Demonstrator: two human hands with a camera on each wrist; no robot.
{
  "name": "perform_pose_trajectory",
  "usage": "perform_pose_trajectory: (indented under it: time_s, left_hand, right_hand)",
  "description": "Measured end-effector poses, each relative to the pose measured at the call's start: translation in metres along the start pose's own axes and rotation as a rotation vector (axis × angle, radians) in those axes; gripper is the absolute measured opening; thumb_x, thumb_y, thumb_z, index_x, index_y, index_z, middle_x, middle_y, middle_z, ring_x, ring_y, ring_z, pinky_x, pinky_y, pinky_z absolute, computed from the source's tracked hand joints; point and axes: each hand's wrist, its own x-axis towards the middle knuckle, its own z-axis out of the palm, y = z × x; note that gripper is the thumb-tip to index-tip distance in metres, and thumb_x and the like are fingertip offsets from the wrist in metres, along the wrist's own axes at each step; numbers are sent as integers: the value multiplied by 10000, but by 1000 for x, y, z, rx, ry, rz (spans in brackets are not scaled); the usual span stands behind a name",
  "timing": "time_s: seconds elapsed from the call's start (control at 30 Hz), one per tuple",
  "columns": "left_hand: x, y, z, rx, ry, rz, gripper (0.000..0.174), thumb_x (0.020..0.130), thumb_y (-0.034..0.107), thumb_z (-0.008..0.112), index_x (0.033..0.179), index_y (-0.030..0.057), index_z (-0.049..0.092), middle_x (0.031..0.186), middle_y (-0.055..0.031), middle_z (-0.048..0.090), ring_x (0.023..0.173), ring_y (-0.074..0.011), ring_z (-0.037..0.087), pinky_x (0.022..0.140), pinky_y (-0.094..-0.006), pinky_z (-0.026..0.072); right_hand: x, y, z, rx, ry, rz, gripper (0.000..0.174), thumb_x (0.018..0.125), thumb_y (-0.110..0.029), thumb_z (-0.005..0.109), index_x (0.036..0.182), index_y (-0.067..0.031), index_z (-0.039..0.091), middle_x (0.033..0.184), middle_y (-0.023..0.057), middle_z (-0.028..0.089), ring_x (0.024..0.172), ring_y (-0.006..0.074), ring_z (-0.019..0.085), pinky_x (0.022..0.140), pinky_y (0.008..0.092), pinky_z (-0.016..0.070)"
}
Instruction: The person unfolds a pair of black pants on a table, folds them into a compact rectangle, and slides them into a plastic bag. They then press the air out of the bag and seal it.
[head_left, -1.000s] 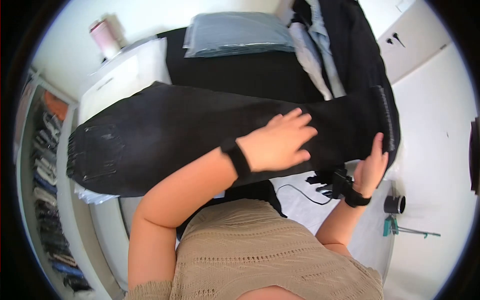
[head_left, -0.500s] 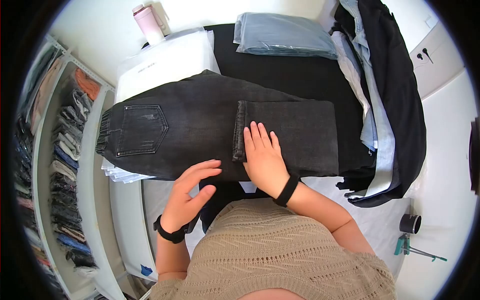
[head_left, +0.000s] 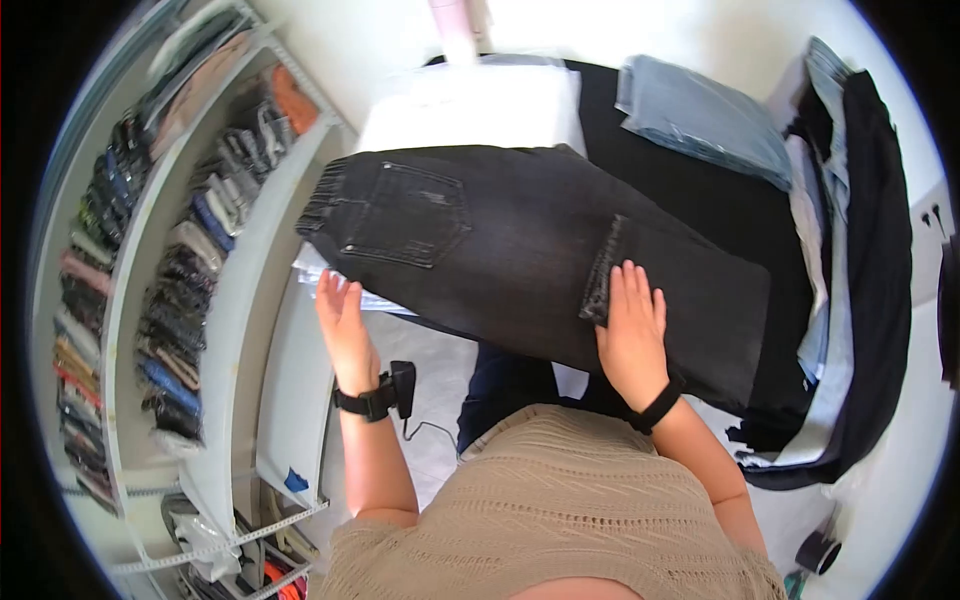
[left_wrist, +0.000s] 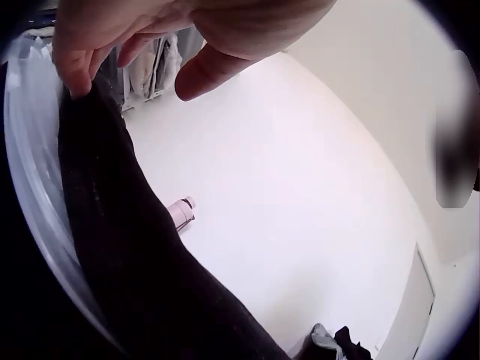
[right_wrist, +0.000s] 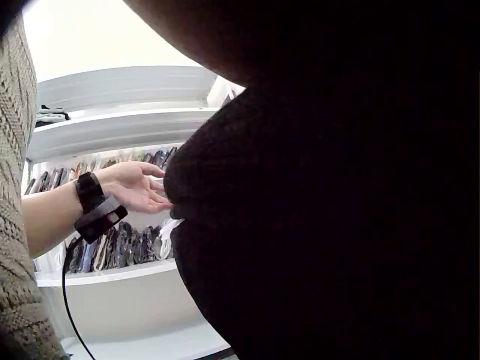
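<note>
The black jeans (head_left: 480, 240) lie across the table (head_left: 700, 190), waist end on a stack of clear bags (head_left: 480, 100), one leg end folded back over the rest; the right hand (head_left: 632, 335) rests flat on that folded hem, fingers (head_left: 632, 290) straight and gripping nothing, seemingly to pin the fold in place. The left hand (head_left: 343, 320) sits at the near edge below the back pocket (head_left: 405, 215), fingers loosely extended, tips touching the cloth without clasping it, probably steadying that end; shelves of packed clothes (head_left: 170, 250) stand alongside.

walls (head_left: 700, 30): white | left: white shelf rack (head_left: 240, 300), seemingly folded clothes (head_left: 180, 290) | table (head_left: 720, 200): black | light: bright
</note>
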Motion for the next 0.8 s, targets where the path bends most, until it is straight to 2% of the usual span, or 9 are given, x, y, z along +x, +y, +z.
perform_pose_trajectory:
  time_s: [0.07,0.2,0.23,0.4,0.5,0.57,0.6,0.67,0.8]
  left_hand:
    - [7,2,1,-121,5,-82,585,923,116,563,1422,-8,284,1378,-171,409,1265,-239,413,1064,-356,318]
    - [21,0,-3,-346,-25,-196,582,907,99,564,1403,-35,290,1225,-104,519,1128,-175,480,1003,-332,346]
    - [23,0,-6,-301,4,-222,589,890,100,579,1395,-30,306,1185,-82,538,1089,-171,494,970,-332,353]
    - [37,-3,-8,-311,-23,-243,644,851,147,626,1391,-29,321,1217,-81,476,1101,-202,430,975,-356,330]
    - [48,-9,-14,-297,-42,-265,516,856,143,616,1307,-12,417,1180,-81,494,1075,-205,458,963,-337,342]
    - [54,-12,-20,-374,-83,-283,324,866,131,596,1156,15,507,1124,-79,521,1032,-204,492,942,-316,365]
    - [56,-12,-22,-367,-90,-282,324,866,131,596,1156,15,507,1124,-79,521,1032,-204,492,942,-316,365]
    - [59,-14,-26,-432,-106,-327,185,875,118,578,1040,45,537,1068,-81,541,998,-198,516,920,-301,382]
    - [54,0,-20,-443,-45,-420,196,879,108,569,1055,29,533,1062,-89,539,991,-193,514,919,-327,397]
  right_hand:
    - [0,-1,0,2,-29,34,713,764,-77,669,1385,46,342,1455,218,335,1379,328,293,1119,504,209]
    - [8,-3,-13,139,64,65,668,791,-51,633,1384,43,340,1451,203,350,1370,320,313,1122,480,215]
    - [10,-6,-16,140,79,51,668,792,-51,633,1384,43,339,1449,203,353,1367,322,317,1120,483,218]
    - [12,-8,-1,92,22,23,696,792,-95,647,1389,56,324,1449,211,346,1377,318,297,1111,498,222]
    - [14,-17,-1,105,18,8,688,805,-123,639,1390,54,323,1457,208,332,1385,316,276,1119,493,202]
    - [14,-20,4,128,-1,-21,681,816,-136,623,1395,54,317,1470,199,314,1393,309,257,1125,492,186]
    - [12,-21,8,134,2,-13,681,816,-136,623,1395,54,317,1470,199,314,1393,309,257,1125,492,186]
    - [11,-22,13,47,-24,-17,644,833,-128,584,1393,55,326,1464,208,321,1391,315,262,1122,503,187]
    - [9,-17,16,56,-9,-26,606,846,-118,547,1387,57,340,1455,223,331,1387,325,271,1118,513,189]
